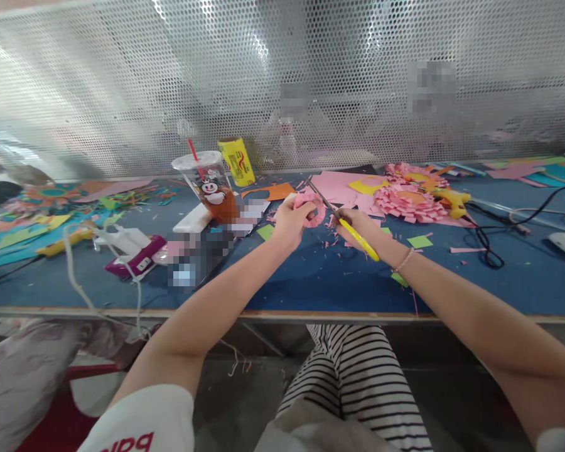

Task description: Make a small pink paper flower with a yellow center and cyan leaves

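blue table (pixel 311 282), perforated metal screen (pixel 122 81) behind. plastic cup (pixel 209 185) with red straw at 11 o'clock, yellow bottle (pixel 236 161) just beside it. pink paper flower (pixel 409 201) and yellow glue gun (pixel 452 202) at 1 o'clock. black cable (pixel 487 245) at 3. coloured paper scraps (pixel 51 213) at 9.

Blue table (pixel 311 282), drink cup (pixel 207 185), paper flowers (pixel 407 201), scraps (pixel 419 242)

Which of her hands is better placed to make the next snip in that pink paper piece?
Likely the right hand: it holds the yellow-handled scissors, blades pointing at the rolled pink paper piece, which the left hand grips.
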Available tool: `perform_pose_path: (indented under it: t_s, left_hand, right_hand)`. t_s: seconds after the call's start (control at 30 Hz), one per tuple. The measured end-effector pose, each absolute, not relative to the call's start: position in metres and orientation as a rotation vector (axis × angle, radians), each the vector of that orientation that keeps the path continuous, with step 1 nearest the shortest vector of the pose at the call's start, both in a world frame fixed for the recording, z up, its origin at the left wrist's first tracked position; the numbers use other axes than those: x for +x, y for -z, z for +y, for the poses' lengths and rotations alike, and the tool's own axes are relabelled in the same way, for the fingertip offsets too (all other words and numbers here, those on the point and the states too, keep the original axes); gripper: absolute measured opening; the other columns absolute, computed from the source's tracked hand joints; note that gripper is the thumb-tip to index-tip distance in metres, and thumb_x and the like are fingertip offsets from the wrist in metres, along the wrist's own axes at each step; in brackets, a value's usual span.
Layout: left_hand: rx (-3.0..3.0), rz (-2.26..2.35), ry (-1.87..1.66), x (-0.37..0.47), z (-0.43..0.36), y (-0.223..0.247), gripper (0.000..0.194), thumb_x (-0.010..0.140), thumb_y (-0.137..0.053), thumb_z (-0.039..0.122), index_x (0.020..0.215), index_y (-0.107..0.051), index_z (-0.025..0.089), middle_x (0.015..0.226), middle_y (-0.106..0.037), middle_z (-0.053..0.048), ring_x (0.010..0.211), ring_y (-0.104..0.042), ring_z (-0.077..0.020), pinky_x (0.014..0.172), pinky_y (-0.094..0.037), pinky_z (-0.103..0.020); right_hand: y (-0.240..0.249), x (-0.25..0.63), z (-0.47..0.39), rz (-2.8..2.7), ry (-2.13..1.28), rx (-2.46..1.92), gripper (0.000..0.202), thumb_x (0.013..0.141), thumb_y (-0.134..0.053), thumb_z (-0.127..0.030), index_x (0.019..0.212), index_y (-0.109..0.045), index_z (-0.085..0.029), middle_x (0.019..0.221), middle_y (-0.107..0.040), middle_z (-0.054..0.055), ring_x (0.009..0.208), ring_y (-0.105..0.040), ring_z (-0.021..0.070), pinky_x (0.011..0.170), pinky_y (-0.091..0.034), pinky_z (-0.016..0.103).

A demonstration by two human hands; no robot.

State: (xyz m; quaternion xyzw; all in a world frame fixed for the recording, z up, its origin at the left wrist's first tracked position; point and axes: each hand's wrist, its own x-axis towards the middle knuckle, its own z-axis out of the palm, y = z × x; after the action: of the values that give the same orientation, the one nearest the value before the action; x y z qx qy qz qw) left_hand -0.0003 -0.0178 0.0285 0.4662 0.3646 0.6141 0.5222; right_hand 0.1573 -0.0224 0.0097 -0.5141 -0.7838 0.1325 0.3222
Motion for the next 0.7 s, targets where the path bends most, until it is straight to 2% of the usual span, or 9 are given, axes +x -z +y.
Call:
perform_pose_path:
  t_s: [0.23,0.4,0.57,0.7]
  left_hand:
    - [1.156,0.884,-1.429,-0.004,-0.012,-0.030,0.015,0.056,-0.067,0.015,0.061,-0.053,0.014,0.049,-0.043,0.005,0.044,-0.039,-0.0041,0.043,-0.032,-0.019]
    - [1.189,0.877,-1.410,-0.008,-0.008,-0.030,0.013,0.056,-0.065,0.012,0.058,-0.053,0.013,0.049,-0.044,0.003,0.045,-0.039,-0.0043,0.041,-0.030,-0.019]
    - [1.197,0.877,-1.363,-0.011,-0.004,-0.032,0.012,0.053,-0.068,0.010,0.055,-0.056,0.011,0.049,-0.045,0.002,0.044,-0.039,-0.0040,0.041,-0.030,-0.019]
    - [1.187,0.879,-1.309,-0.013,-0.001,-0.031,0.009,0.053,-0.068,0.011,0.056,-0.059,0.010,0.050,-0.047,0.001,0.045,-0.040,-0.0041,0.041,-0.031,-0.019]
  right_hand:
    - [-0.003,0.162,-0.012,-2.083,-0.292,-1.390,0.018,0.070,-0.048,-0.018,0.078,-0.063,-0.013,0.060,-0.058,0.003,0.053,-0.049,0.0119,0.053,-0.034,0.021]
    - [-0.001,0.162,-0.009,-2.121,-0.148,-1.427,0.015,0.072,-0.049,-0.018,0.070,-0.063,-0.013,0.057,-0.057,0.003,0.052,-0.047,0.0110,0.052,-0.031,0.021]
    - [-0.010,0.170,-0.011,-2.201,-0.071,-1.402,0.014,0.069,-0.048,-0.016,0.071,-0.062,-0.014,0.057,-0.057,0.003,0.053,-0.048,0.0124,0.054,-0.032,0.023]
    - [-0.015,0.179,-0.009,-2.178,-0.087,-1.388,0.014,0.068,-0.047,-0.017,0.074,-0.060,-0.015,0.065,-0.061,0.005,0.057,-0.051,0.0138,0.056,-0.034,0.023]
